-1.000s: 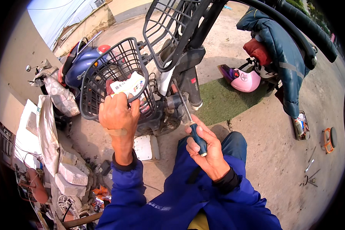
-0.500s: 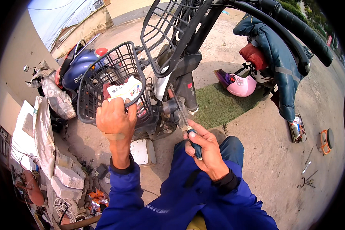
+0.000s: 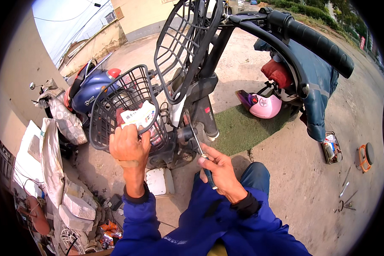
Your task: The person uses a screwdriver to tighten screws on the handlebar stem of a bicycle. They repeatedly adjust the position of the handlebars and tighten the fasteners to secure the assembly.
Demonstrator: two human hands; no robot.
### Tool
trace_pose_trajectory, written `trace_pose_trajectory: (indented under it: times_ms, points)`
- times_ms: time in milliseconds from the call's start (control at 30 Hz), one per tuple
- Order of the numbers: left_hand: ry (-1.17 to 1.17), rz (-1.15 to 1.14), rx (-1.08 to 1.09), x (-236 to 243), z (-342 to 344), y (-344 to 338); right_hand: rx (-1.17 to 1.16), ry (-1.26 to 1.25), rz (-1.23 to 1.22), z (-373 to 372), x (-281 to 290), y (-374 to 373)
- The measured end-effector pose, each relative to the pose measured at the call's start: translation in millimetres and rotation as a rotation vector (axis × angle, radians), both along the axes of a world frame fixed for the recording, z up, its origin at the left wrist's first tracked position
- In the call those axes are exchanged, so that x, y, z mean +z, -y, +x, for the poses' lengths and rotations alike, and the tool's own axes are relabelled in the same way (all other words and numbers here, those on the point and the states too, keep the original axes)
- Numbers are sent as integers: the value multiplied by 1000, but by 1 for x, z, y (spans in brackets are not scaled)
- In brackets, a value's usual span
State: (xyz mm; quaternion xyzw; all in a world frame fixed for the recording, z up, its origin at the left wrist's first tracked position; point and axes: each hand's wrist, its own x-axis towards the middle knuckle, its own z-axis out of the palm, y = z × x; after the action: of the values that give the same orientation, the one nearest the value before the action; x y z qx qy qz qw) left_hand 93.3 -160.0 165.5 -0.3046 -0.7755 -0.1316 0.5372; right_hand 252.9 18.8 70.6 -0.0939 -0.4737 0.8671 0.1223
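Gripping basket rim (image 3: 155, 94), left hand (image 3: 130, 147); gripping screwdriver (image 3: 209, 176), right hand (image 3: 222, 173); white packet (image 3: 141, 114) in basket, items (image 3: 330, 149) in tray (image 3: 339, 156).

Head camera: wide fisheye, left one of the pair over there on the person's head | tipped steeply down and forward, upright | close: left grip (image 3: 130, 145), right grip (image 3: 219, 168), blue sleeves (image 3: 138, 222) entering from below | farther: green mat (image 3: 237, 130) | far: sky (image 3: 59, 25), upper left | straight edges bowed, corners black
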Motion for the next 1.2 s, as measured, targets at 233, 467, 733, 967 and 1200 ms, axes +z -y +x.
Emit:
trace_pose_trajectory:
  times_ms: [233,467,733,967,1200]
  points:
    - [31,-35,50,-1,3,2,96,-140,-481,-3,-14,-3]
    - [-37,56,-148,-24,35,-28,185,-215,-719,-6,-22,-6]
    - [414,-46,-455,-17,-4,-117,189,-152,-272,30,-39,-32]
    - [222,10,-496,-24,-37,-162,-173,-280,-99,-7,-71,-96]
    - [276,34,-469,-17,-42,-163,-416,-265,193,-104,-31,-151]
